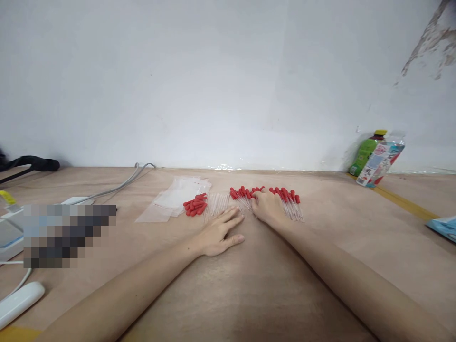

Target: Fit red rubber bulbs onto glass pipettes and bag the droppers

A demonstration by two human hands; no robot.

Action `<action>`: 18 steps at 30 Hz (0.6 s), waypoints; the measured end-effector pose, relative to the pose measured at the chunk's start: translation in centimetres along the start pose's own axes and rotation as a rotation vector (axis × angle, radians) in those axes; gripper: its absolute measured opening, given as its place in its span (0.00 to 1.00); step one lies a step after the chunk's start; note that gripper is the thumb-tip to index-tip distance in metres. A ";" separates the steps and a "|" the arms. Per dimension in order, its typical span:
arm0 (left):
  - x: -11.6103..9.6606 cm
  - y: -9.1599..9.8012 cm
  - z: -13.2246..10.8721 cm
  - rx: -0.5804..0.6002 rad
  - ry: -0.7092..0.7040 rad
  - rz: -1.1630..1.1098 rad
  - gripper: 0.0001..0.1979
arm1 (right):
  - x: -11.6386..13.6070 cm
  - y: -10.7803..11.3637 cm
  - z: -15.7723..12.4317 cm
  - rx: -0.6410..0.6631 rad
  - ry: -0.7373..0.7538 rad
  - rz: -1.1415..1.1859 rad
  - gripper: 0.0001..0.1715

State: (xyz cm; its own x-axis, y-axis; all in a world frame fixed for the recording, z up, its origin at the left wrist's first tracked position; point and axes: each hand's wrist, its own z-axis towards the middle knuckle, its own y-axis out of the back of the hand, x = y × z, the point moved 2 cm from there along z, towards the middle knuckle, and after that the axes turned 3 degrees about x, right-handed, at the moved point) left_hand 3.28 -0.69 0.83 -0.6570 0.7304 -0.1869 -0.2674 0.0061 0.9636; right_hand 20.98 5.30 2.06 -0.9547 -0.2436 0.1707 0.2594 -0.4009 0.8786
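Note:
Several glass droppers with red rubber bulbs (284, 194) lie side by side in a row on the wooden table. My right hand (268, 207) is over the middle of that row, its fingers curled down on a dropper's red bulb; the fingertips are partly hidden. My left hand (221, 233) lies flat with the fingers apart, palm down. Its fingertips reach the lower ends of the droppers and of the bare glass tubes (218, 203). Left of the tubes is a small heap of loose red rubber bulbs (195, 205).
Clear plastic bags (171, 199) lie spread beyond the loose bulbs. Grey cables (117, 187) and a white power strip (12, 237) are at the left, near a blurred-out patch. Two drink bottles (379, 159) lean by the wall at right; a blue packet (443, 227) lies nearer.

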 end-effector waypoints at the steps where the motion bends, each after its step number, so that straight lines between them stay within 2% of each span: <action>1: 0.1 0.1 0.1 -0.061 0.048 0.005 0.27 | 0.5 0.2 -0.1 -0.005 0.011 -0.003 0.14; 4: 1.2 0.6 0.2 -0.290 0.241 0.057 0.22 | 2.3 0.4 -0.4 0.017 0.059 0.008 0.14; 7: 3.6 1.3 0.1 -0.503 0.453 0.137 0.17 | 4.4 -0.3 -0.2 0.067 0.068 0.030 0.14; 9: 5.5 1.8 -0.2 -0.590 0.574 0.186 0.17 | 5.6 -1.1 0.1 0.092 0.039 0.033 0.15; 13: 8.4 1.9 -0.7 -0.601 0.699 0.138 0.17 | 7.0 -2.4 1.3 0.137 -0.049 0.020 0.17; 18: 9.4 1.4 -0.5 -0.538 0.664 0.040 0.18 | 7.1 -2.5 2.1 0.227 -0.099 -0.002 0.14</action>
State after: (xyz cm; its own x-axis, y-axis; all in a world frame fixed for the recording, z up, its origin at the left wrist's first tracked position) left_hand -3.64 5.84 0.31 -0.9049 0.1706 -0.3899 -0.4231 -0.4593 0.7810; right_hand 13.21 6.47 2.03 -0.9678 -0.1506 0.2017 0.2285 -0.1897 0.9549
